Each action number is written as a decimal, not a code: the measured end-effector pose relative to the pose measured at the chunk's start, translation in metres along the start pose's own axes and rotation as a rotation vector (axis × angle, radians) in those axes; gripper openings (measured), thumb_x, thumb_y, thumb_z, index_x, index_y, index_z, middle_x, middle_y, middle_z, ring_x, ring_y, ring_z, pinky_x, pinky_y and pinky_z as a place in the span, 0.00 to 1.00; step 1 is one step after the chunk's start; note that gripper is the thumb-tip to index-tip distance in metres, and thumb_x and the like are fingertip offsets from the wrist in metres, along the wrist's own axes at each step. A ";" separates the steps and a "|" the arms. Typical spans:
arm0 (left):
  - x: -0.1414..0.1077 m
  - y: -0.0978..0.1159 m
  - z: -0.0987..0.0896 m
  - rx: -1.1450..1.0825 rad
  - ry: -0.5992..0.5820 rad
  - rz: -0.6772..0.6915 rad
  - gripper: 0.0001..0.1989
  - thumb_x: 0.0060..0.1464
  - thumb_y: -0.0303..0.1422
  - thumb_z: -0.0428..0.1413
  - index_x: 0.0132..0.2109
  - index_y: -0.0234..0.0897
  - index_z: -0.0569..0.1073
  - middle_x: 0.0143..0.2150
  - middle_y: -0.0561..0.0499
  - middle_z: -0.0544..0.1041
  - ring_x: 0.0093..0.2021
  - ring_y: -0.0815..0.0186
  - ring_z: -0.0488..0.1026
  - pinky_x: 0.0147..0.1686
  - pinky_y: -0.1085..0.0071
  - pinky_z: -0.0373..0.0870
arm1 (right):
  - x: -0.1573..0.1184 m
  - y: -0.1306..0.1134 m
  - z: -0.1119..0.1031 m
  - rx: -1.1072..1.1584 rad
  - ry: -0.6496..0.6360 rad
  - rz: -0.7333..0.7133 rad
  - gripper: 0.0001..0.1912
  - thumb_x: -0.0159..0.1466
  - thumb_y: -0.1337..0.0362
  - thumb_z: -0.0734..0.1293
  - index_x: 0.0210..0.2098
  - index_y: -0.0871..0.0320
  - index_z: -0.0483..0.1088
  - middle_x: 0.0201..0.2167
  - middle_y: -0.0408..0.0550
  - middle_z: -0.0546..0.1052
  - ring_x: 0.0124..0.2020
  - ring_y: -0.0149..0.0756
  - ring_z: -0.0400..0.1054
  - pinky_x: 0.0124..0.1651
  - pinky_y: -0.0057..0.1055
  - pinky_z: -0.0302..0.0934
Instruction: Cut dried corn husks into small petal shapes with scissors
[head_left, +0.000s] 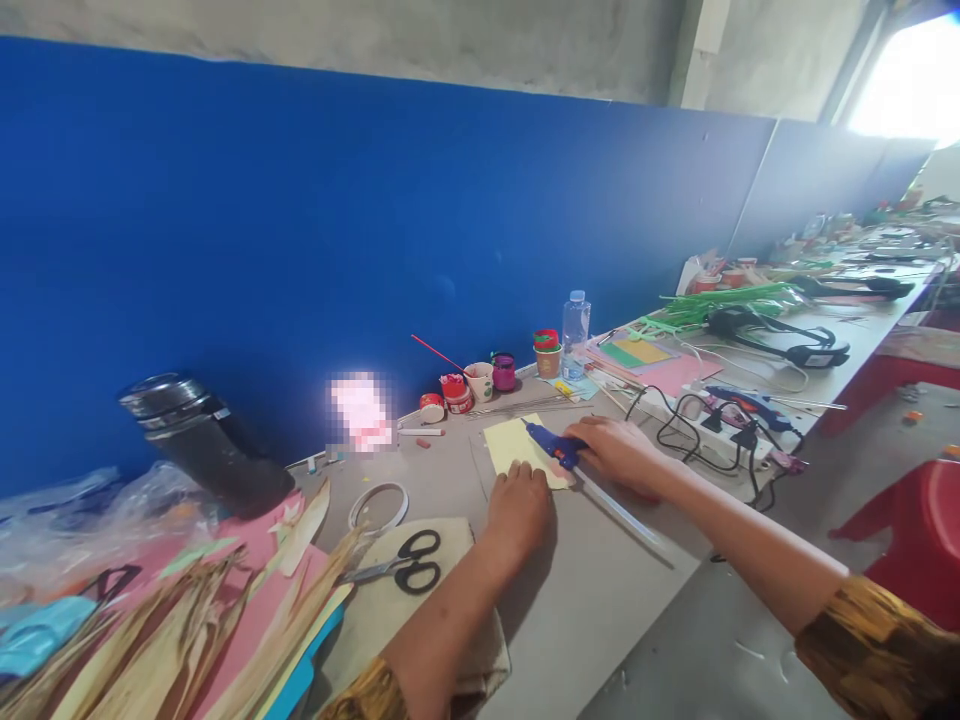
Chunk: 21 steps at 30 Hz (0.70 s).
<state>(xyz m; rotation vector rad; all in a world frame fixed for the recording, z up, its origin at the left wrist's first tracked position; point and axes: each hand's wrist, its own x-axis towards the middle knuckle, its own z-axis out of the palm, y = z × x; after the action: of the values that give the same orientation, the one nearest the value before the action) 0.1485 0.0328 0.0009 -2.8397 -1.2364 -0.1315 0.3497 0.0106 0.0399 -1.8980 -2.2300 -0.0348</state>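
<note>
My right hand (611, 450) is wrapped round a blue hot glue gun (553, 442), its nozzle over a pale yellow sheet of paper (504, 442). From the gun's back end a long clear glue stick (630, 522) runs toward the table's front edge. My left hand (520, 497) rests on the near edge of the yellow paper, knuckles up; its fingertips are hidden, so I cannot see whether they pinch anything. Left of that hand, black-handled scissors (416, 565) lie on a beige cloth (457, 540), close to a roll of white tape (379, 507).
Dried husks (172, 640) and a black flask (206, 440) occupy the left. Paint pots (456, 393), a paper cup (478, 382) and a plastic bottle (576, 335) line the blue partition (337, 220). A power strip (705, 430) with cables lies right, near a red stool (922, 540).
</note>
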 end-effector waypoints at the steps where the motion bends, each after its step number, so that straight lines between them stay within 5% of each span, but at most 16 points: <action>1: -0.005 -0.003 -0.004 -0.002 -0.005 0.011 0.12 0.59 0.25 0.48 0.46 0.31 0.73 0.48 0.37 0.75 0.54 0.52 0.69 0.50 0.58 0.67 | 0.001 -0.005 0.004 -0.036 -0.036 0.003 0.15 0.62 0.69 0.64 0.47 0.53 0.73 0.43 0.51 0.78 0.47 0.44 0.71 0.43 0.31 0.59; 6: -0.058 -0.015 -0.034 -0.053 -0.038 0.022 0.12 0.60 0.26 0.48 0.41 0.33 0.76 0.44 0.38 0.77 0.55 0.49 0.69 0.52 0.51 0.67 | 0.002 -0.012 0.018 -0.072 -0.091 0.006 0.12 0.63 0.69 0.63 0.44 0.56 0.74 0.42 0.54 0.77 0.45 0.44 0.71 0.40 0.30 0.58; 11: -0.132 -0.038 -0.053 -0.254 0.052 0.033 0.09 0.60 0.30 0.52 0.44 0.41 0.76 0.50 0.45 0.78 0.59 0.54 0.68 0.60 0.55 0.63 | 0.003 -0.023 0.002 -0.015 -0.027 0.060 0.14 0.65 0.66 0.62 0.49 0.54 0.73 0.47 0.51 0.76 0.43 0.41 0.73 0.37 0.29 0.57; 15: -0.163 -0.062 -0.047 -0.275 0.135 -0.054 0.11 0.63 0.31 0.48 0.41 0.40 0.76 0.46 0.46 0.79 0.50 0.57 0.74 0.51 0.60 0.71 | 0.037 -0.070 -0.007 0.125 -0.118 0.033 0.12 0.66 0.62 0.62 0.46 0.53 0.74 0.45 0.47 0.79 0.46 0.39 0.72 0.42 0.28 0.59; 18: -0.164 -0.073 -0.033 -0.193 0.267 -0.039 0.11 0.63 0.28 0.47 0.39 0.39 0.75 0.43 0.45 0.79 0.49 0.56 0.74 0.50 0.58 0.71 | 0.077 -0.114 0.005 0.125 -0.181 0.037 0.13 0.65 0.59 0.67 0.47 0.56 0.74 0.46 0.49 0.78 0.47 0.40 0.72 0.44 0.28 0.62; 21: -0.161 -0.074 -0.019 -0.140 0.399 0.027 0.10 0.60 0.25 0.48 0.39 0.38 0.75 0.41 0.45 0.79 0.50 0.55 0.74 0.50 0.57 0.71 | 0.110 -0.145 0.024 0.085 -0.237 0.127 0.17 0.67 0.58 0.67 0.51 0.61 0.71 0.49 0.55 0.75 0.47 0.43 0.71 0.48 0.39 0.67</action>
<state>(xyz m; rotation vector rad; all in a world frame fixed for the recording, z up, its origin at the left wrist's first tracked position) -0.0160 -0.0353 0.0048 -2.7447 -1.1381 -0.7686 0.1881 0.0971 0.0530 -2.0879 -2.2066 0.3155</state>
